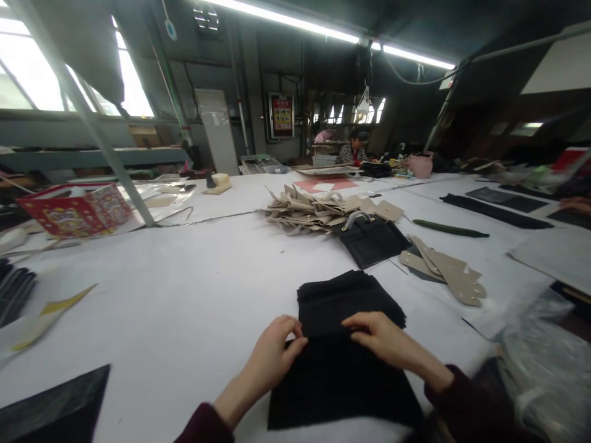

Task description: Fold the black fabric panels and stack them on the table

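Note:
Before me on the white tabletop lies a black fabric piece (341, 387), its far edge meeting a stack of black fabric pieces (346, 295). My left hand (279, 347) pinches the left end of that far edge between thumb and fingers. At the right part of the same edge, my right hand (376, 335) has its thumb and fingers closed on the cloth. Beyond the stack rests a black bag (376, 242) with a grey handle. Beside it, to the right, are several beige strap-like pieces (446, 267) with small metal studs.
A heap of beige cut pieces (309, 209) lies behind the black bag. A green cucumber-like object (450, 229) is at the right. On the left stand a red patterned box (78, 212) and a slanting pole (101, 141). A person (353, 151) sits at the far end.

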Demonstrator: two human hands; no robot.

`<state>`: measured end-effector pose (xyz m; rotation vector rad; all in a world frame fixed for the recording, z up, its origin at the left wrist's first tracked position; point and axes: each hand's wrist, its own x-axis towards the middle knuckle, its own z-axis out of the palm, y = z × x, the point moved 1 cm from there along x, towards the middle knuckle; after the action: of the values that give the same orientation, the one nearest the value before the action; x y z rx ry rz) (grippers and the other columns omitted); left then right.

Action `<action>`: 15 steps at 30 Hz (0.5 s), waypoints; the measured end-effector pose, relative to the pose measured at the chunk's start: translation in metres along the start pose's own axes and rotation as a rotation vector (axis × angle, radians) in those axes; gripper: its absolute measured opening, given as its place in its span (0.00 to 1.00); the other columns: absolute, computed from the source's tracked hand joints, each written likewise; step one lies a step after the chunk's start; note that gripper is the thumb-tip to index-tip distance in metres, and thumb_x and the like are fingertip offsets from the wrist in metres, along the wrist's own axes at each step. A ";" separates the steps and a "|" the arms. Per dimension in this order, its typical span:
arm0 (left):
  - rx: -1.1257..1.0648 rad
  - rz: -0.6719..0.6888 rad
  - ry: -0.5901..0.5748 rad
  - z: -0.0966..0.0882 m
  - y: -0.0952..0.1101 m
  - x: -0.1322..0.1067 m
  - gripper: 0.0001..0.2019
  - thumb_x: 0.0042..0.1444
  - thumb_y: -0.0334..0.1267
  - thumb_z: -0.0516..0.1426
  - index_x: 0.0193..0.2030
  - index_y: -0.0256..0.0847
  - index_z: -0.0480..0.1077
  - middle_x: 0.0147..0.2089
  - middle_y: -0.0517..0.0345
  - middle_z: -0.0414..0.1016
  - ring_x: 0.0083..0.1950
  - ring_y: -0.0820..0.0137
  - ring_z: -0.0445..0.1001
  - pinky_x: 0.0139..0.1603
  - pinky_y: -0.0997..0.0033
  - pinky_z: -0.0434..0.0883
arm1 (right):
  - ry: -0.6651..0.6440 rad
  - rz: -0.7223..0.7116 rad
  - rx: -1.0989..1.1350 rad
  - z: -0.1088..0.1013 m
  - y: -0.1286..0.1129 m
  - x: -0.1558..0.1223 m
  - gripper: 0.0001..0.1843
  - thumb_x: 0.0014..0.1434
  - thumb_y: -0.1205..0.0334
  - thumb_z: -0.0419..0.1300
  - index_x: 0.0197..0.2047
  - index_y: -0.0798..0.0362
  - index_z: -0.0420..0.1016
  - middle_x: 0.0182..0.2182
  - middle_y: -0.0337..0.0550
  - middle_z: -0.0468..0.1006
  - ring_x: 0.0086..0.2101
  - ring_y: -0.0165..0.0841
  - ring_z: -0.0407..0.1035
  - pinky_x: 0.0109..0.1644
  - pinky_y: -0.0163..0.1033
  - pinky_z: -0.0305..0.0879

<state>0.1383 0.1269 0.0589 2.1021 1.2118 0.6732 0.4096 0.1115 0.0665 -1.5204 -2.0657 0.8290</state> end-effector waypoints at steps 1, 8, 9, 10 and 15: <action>0.002 0.034 0.070 0.012 0.005 0.022 0.04 0.59 0.35 0.56 0.33 0.43 0.69 0.53 0.54 0.74 0.53 0.65 0.71 0.56 0.64 0.68 | 0.036 0.000 -0.136 -0.018 0.013 0.012 0.17 0.57 0.67 0.57 0.49 0.48 0.79 0.46 0.41 0.80 0.47 0.37 0.72 0.54 0.42 0.65; 0.075 -0.087 0.161 0.059 -0.007 0.131 0.05 0.57 0.32 0.59 0.30 0.39 0.68 0.61 0.45 0.66 0.61 0.56 0.65 0.64 0.51 0.59 | 0.308 0.013 -0.705 -0.043 0.071 0.086 0.14 0.59 0.72 0.54 0.41 0.53 0.79 0.39 0.52 0.78 0.44 0.42 0.69 0.50 0.47 0.61; 0.073 -0.109 0.157 0.061 -0.012 0.137 0.04 0.57 0.33 0.59 0.31 0.39 0.68 0.60 0.44 0.68 0.60 0.56 0.67 0.63 0.52 0.61 | 0.329 0.006 -0.708 -0.036 0.077 0.091 0.16 0.59 0.72 0.52 0.44 0.53 0.79 0.42 0.53 0.78 0.46 0.43 0.68 0.51 0.48 0.60; 0.071 -0.130 0.155 0.062 -0.016 0.140 0.03 0.57 0.34 0.59 0.33 0.39 0.68 0.57 0.44 0.69 0.58 0.57 0.68 0.61 0.53 0.63 | 0.341 -0.004 -0.702 -0.027 0.083 0.094 0.18 0.59 0.72 0.51 0.47 0.53 0.78 0.45 0.54 0.77 0.48 0.43 0.67 0.52 0.49 0.59; 0.062 -0.229 0.174 0.055 -0.028 0.129 0.14 0.56 0.41 0.61 0.47 0.42 0.67 0.49 0.50 0.73 0.50 0.62 0.72 0.52 0.62 0.69 | 0.460 -0.100 -0.608 0.004 0.118 0.095 0.25 0.62 0.69 0.44 0.58 0.53 0.72 0.56 0.55 0.71 0.57 0.45 0.63 0.58 0.53 0.57</action>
<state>0.2182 0.2384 0.0173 1.9448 1.5599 0.7325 0.4601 0.2271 -0.0185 -1.6735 -2.0940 -0.2142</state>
